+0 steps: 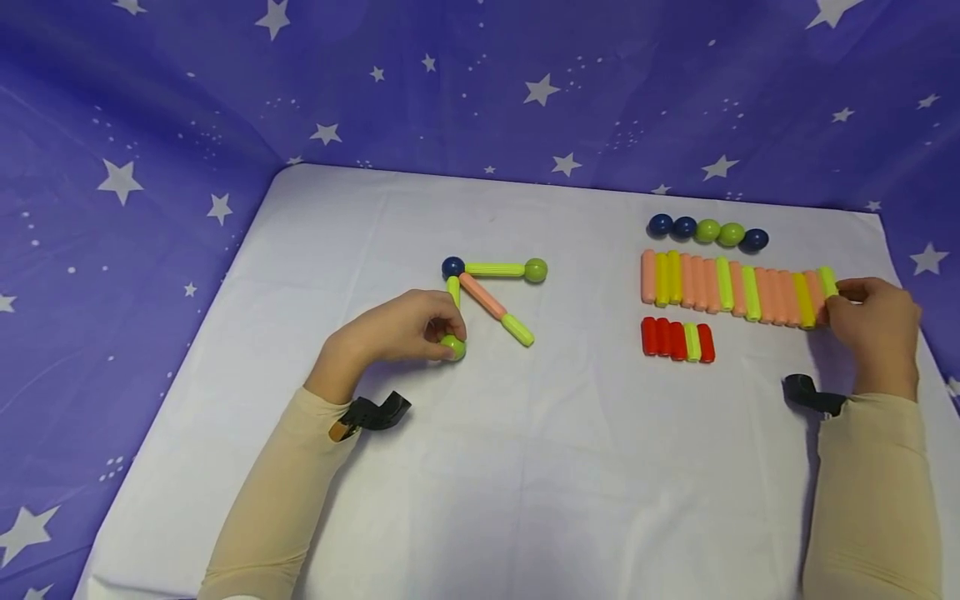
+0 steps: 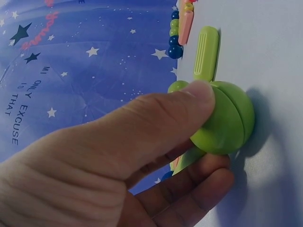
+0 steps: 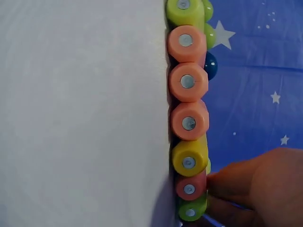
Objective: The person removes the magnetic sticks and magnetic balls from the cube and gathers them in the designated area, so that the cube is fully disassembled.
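Observation:
My left hand [image 1: 401, 329] pinches a green ball [image 2: 229, 118] between thumb and fingers. From that ball a yellow-green magnetic rod [image 1: 453, 287] runs up to a dark blue ball [image 1: 453, 267]. A second yellow-green rod [image 1: 495, 270] joins the blue ball to another green ball [image 1: 536, 270]. Slanting off the blue ball is a pink rod [image 1: 482, 296], with a short yellow-green rod [image 1: 517, 330] at its end. Over on the right, my right hand [image 1: 877, 325] pinches the yellow-green rod [image 1: 827, 282] ending a long row; its fingertips are partly hidden.
The long row of pink, yellow and green rods [image 1: 697, 283] lies side by side on the white cloth [image 1: 525, 483]. Behind it sits a line of blue and green balls [image 1: 708, 231]. Short red rods [image 1: 663, 337] and one green lie in front. A starry blue backdrop [image 1: 450, 92] rises behind.

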A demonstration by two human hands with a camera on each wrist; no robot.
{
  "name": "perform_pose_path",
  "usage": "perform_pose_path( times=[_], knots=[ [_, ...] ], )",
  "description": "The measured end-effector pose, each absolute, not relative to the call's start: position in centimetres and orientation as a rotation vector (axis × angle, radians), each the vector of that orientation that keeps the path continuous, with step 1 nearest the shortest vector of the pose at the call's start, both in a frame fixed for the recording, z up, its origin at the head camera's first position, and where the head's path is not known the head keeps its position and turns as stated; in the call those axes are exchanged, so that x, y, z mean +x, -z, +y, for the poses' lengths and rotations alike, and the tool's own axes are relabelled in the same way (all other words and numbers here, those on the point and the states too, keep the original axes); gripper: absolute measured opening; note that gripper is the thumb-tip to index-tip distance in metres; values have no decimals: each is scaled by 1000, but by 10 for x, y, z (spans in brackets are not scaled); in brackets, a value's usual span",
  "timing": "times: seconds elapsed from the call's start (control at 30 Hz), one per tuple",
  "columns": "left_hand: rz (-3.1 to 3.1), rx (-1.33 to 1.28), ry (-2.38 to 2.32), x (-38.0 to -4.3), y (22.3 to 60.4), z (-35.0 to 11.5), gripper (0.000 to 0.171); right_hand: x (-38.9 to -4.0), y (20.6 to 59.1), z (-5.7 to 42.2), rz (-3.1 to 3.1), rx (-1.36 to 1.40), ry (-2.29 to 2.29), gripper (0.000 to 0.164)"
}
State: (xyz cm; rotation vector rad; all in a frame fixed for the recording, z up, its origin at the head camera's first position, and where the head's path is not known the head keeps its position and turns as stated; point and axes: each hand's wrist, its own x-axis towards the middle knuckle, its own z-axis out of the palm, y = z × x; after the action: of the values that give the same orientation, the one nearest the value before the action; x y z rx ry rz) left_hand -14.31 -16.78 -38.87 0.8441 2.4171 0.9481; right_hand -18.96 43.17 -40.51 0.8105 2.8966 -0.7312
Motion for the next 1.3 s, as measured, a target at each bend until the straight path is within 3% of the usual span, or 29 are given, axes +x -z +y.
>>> perform_pose_path(
  times=[0.33,0.67,0.97,1.3],
  knots=[
    [2423,826,-934,-143,387,-167,15,-191,390,408,2945,669,642,65],
    [2426,822,-937,-142,389,-168,16,-187,369,293,3163,-35,649,51],
    [2407,834,-955,-144,388,-167,17,-162,389,194,2991,-880,779,35],
    [2421,833,-937,-144,388,-168,17,-151,401,106,2667,-1095,560,42]
  ],
)
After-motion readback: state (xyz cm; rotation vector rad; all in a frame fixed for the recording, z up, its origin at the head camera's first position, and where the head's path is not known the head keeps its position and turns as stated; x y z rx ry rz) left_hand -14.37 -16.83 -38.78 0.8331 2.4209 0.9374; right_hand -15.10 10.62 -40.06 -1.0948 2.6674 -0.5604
